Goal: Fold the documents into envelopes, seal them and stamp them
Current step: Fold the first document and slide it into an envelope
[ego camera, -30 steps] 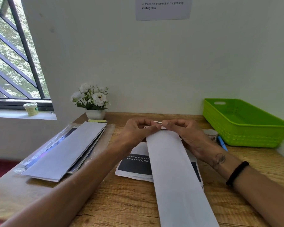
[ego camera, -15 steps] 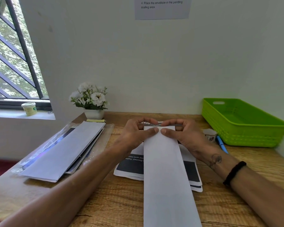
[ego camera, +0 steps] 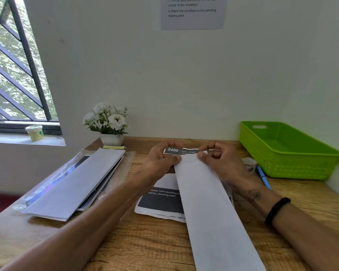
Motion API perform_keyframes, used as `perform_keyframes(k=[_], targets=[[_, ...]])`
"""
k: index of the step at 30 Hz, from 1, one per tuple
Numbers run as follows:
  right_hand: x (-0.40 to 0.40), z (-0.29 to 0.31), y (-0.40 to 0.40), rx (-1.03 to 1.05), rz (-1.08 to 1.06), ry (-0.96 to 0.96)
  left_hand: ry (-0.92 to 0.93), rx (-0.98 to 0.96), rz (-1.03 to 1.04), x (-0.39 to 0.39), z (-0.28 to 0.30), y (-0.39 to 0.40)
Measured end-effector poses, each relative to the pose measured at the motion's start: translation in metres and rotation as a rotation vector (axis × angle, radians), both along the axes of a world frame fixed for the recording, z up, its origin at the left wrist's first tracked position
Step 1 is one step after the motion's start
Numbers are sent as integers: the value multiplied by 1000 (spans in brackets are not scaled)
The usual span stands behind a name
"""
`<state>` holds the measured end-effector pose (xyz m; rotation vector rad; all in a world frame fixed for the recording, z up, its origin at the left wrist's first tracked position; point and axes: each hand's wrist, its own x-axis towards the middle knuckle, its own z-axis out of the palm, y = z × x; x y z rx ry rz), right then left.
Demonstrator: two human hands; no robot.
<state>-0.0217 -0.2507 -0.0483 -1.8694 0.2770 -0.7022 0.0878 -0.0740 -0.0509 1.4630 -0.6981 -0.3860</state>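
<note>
**Document end now showing at the envelope mouth**

Head view: a second ago only a sliver showed between the fingertips; now the folded document (ego camera: 181,150), its "2400" strip readable, sticks out past the mouth of the long white envelope (ego camera: 209,208), mid-tabletop toward the back edge. The left hand (ego camera: 160,160) and right hand (ego camera: 216,159) each pinch the envelope's mouth corners with curled fingers. Insertion looks unfinished; sealing and stamping remain.
</note>
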Motion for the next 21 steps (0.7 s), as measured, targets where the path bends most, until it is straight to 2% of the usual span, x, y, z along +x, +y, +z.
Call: perform_keyframes(k=[3,4,5,7,8,9,12,15,18,21], targets=[[2,1,-5,-2,-57,-19,-43,45,5,1,0,-2],[2,2,-6,6,-66,-18,-137,77,26,2,-3,-2],[2,1,-7,24,-64,-16,-315,135,71,3,-5,-1],[3,0,-8,55,-61,-15,-787,288,145,1,-13,2],[3,0,-8,56,-72,-17,-963,334,156,-1,-15,3],[3,0,-7,66,-82,-17,-1026,343,161,-3,-14,3],[0,9,1,190,-26,-43,-890,266,195,-14,-5,0],[-4,17,11,255,92,-69,-517,156,119,-26,8,0],[-5,18,16,113,139,-50,-137,75,74,-30,15,0],[-5,12,17,-102,155,-7,94,83,118,-23,16,1]])
